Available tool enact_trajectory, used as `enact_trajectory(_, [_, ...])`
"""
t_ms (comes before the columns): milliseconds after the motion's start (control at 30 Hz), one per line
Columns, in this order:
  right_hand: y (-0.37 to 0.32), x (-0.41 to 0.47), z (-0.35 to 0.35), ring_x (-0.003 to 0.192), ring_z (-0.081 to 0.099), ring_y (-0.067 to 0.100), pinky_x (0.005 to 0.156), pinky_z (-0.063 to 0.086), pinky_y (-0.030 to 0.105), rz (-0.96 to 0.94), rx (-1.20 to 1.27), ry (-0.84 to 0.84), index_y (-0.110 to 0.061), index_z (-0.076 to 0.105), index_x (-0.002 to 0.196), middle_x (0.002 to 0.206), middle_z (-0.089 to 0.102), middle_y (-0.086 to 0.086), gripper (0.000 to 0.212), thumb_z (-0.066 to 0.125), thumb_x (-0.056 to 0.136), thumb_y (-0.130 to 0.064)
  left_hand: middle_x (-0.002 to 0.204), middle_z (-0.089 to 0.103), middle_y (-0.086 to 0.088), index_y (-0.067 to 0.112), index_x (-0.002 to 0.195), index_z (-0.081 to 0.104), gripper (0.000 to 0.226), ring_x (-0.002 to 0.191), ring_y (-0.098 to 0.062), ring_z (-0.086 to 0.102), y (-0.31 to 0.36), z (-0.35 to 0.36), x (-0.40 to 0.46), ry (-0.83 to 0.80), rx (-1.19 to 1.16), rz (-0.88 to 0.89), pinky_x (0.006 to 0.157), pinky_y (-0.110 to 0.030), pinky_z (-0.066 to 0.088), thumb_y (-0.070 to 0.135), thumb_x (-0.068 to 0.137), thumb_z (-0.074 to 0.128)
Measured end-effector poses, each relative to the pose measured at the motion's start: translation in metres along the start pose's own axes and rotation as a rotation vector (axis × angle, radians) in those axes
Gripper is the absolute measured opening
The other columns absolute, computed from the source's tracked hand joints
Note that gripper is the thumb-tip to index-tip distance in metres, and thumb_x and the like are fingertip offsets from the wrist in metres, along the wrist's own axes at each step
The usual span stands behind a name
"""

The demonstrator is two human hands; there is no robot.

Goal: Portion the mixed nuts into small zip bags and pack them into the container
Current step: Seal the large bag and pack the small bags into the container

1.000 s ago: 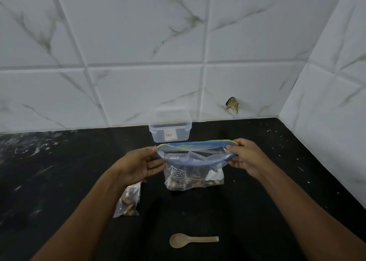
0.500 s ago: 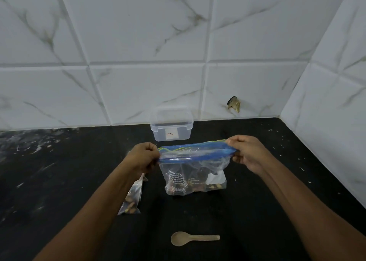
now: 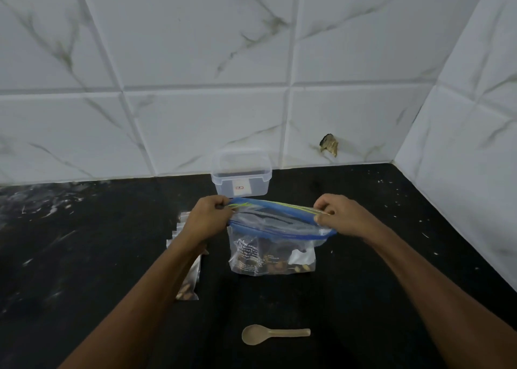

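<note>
Both hands, left hand [image 3: 208, 219] and right hand [image 3: 340, 217], pinch the clear blue-rimmed zip bag [image 3: 272, 252], nuts at its bottom; one spoon [image 3: 274, 334], one container [image 3: 241, 176].

You face a corner. Back wall [image 3: 195, 60]: large white tiles with grey-brown marble veining, pale grout lines. Side wall [image 3: 475, 116] on your right, same tile. Chipped hole [image 3: 329, 144] low in the back wall's tile. Black counter [image 3: 84, 256], scuffed with white specks and smears. Light dim, even.
</note>
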State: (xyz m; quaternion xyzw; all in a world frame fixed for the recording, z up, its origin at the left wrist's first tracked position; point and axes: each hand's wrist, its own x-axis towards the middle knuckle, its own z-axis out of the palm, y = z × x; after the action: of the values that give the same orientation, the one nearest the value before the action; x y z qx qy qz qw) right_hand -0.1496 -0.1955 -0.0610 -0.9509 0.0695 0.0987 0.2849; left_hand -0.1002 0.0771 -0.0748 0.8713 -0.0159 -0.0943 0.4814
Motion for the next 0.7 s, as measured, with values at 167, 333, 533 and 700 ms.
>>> enact_trajectory(167, [-0.005,0.003,-0.001,0.081,0.063,0.015,0.074,0.049,0.032,-0.066,0.172,0.038,-0.016,0.069,0.090,0.083,0.067,0.000,0.004,0.066,0.089,-0.017,0.086,0.061,-0.009,0.005,0.093,0.072,0.023,0.076,-0.017,0.056,0.006,-0.009,-0.003,-0.127,-0.235,-0.123,0.066,-0.027,0.051,0.026,0.093,0.063])
enact_trajectory(333, [-0.008,0.004,0.002,0.075,0.056,0.014,0.066,0.045,0.026,-0.145,0.137,0.084,-0.024,0.060,0.084,0.082,0.059,0.000,0.018,0.062,0.087,-0.006,0.082,0.062,-0.004,0.009,0.092,0.065,0.004,0.073,-0.013,0.058,0.004,-0.010,-0.005,-0.078,-0.039,-0.006,0.061,-0.021,0.045,0.013,0.090,0.066])
enact_trajectory(533, [-0.014,-0.002,0.003,0.078,0.059,0.012,0.064,0.045,0.021,-0.246,0.046,0.104,-0.029,0.051,0.100,0.088,0.057,-0.002,0.023,0.063,0.089,-0.012,0.076,0.056,0.004,0.016,0.086,0.052,0.012,0.067,-0.012,0.055,0.004,-0.003,-0.008,0.184,0.353,0.185,0.051,-0.017,0.035,0.010,0.090,0.062])
enact_trajectory(700, [-0.014,-0.006,0.004,0.080,0.055,0.012,0.069,0.047,0.029,-0.230,-0.378,0.095,-0.032,0.045,0.106,0.100,0.047,-0.009,0.036,0.072,0.081,-0.029,0.082,0.054,0.003,0.018,0.094,0.048,0.008,0.060,-0.010,0.047,0.010,0.001,-0.012,0.340,0.431,0.219,0.047,-0.019,0.028,0.020,0.097,0.054])
